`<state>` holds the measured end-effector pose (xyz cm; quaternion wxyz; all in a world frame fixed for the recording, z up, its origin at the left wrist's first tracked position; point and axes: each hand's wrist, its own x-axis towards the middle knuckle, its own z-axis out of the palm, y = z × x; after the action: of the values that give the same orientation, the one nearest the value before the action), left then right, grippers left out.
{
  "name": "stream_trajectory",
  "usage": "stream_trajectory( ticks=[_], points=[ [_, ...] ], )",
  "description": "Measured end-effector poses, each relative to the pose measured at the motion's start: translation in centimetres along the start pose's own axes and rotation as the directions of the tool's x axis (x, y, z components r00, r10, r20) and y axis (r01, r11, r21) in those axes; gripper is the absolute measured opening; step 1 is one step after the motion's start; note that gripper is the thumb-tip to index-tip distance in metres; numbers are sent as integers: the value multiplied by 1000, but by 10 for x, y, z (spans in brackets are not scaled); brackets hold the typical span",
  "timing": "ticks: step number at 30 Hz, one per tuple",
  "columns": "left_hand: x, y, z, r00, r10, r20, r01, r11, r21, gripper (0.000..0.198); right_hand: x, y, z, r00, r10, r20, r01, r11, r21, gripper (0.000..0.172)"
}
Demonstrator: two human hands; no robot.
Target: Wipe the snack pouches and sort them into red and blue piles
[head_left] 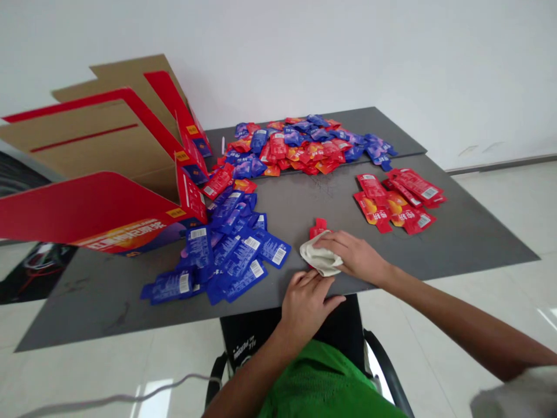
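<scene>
A cream-coloured cloth [319, 255] is bunched under my right hand [359, 257], whose fingers are closed on it. The cloth lies over a small red pouch [320, 225], so only the spouted far end of the pouch shows clearly. Close to the table's front edge, my left hand [308, 303] rests with its fingers laid at the near side of the cloth and the thumb spread away. Its fingertips reach the covered pouch's near end; the exact contact is hidden.
Blue pouches [235, 249] lie heaped to the left, beside red open cartons [108, 203]. A mixed red and blue pile [300, 142] stretches along the back of the grey table [300, 200]. Several red pouches [398, 200] lie at right. A pen [223, 145] is at the back.
</scene>
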<state>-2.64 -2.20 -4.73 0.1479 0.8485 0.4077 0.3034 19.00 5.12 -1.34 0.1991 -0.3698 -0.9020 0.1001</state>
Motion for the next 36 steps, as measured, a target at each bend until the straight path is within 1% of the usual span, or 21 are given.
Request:
stream_trajectory(
  ticks=[2,5,7,9,10,11,13,15,16,18,19,21,24,26,28,31,33,34,36],
  points=[
    [-1,0,1,1000,10,6,-10,1000,-5,38,13,25,5,997,62,-47,-64,997,-40,45],
    [-3,0,4,1000,4,1,-4,1000,-12,36,42,63,0,987,131,-88,-143,980,-138,41],
    [-2,1,3,1000,1,-10,-1,1000,-20,36,56,77,-10,978,167,-123,-188,965,-184,39],
    [3,3,-3,1000,8,-7,-9,1000,-24,35,57,77,-22,951,189,-246,-236,955,-177,40],
    [8,5,-8,1000,9,6,-8,1000,-27,34,53,72,-28,921,197,-335,-259,954,-151,40],
    [14,6,-14,1000,3,25,-2,1000,-29,32,45,65,-33,881,210,-424,-281,953,-112,40],
    [31,8,-27,998,-31,61,32,999,-20,25,22,47,-39,785,254,-565,-322,946,-22,40],
    [51,6,-37,994,-93,63,91,995,27,18,-9,28,-40,709,334,-621,-391,919,49,38],
    [62,4,-40,991,-124,57,121,991,65,18,-25,18,-38,669,374,-642,-424,902,84,37],
    [82,-1,-40,981,-188,55,177,971,161,26,-55,2,-29,603,463,-650,-490,858,156,36],
    [91,-4,-37,974,-220,60,202,956,214,32,-68,-5,-23,575,508,-641,-515,834,199,37],
    [105,-8,-30,954,-288,80,251,918,308,44,-88,-15,-10,496,616,-611,-570,763,306,40],
    [120,-10,-19,914,-382,133,315,878,360,52,-105,-21,8,384,735,-559,-614,655,439,45],
    [127,-11,-16,881,-430,194,358,878,319,51,-107,-22,15,326,770,-549,-623,611,488,46],
    [133,-13,-15,854,-451,259,391,885,252,48,-106,-22,19,298,774,-559,-624,601,500,47],
    [141,-21,-15,834,-440,334,404,898,173,50,-101,-20,20,287,752,-594,-621,618,482,46],
    [146,-27,-17,833,-416,365,399,908,125,49,-100,-20,20,286,737,-612,-617,630,471,45],
    [148,-30,-19,836,-400,375,394,914,96,44,-99,-20,20,289,734,-615,-616,634,467,45],
    [151,-33,-26,850,-367,378,381,924,42,29,-99,-20,20,294,734,-613,-616,636,466,46]
  ],
)
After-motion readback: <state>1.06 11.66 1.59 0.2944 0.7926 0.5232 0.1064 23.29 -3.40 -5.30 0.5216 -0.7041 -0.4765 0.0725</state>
